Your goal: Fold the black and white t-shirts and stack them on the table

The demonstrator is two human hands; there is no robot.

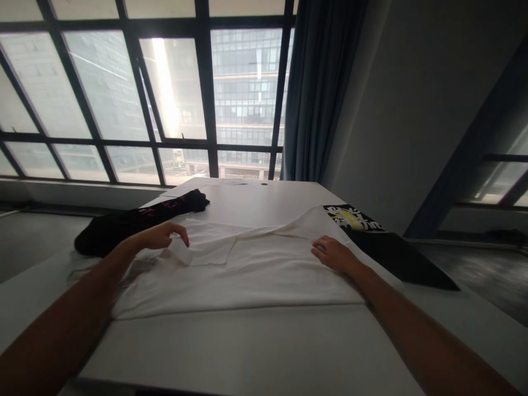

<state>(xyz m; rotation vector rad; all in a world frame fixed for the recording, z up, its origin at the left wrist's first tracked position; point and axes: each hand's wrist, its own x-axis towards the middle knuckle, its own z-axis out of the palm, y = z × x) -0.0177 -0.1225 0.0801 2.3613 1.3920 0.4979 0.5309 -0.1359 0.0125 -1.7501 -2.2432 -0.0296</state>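
A white garment lies spread across the white table, partly folded over itself. My left hand hovers at its left upper edge, fingers curled down, thumb and fingertips close on a fold of the cloth. My right hand rests on the garment's right edge with the fingers bent and pressed on the fabric.
A black garment with pink print lies bunched at the table's left. A folded black garment with a yellow and white print lies at the right. Large windows and a dark curtain stand behind the table.
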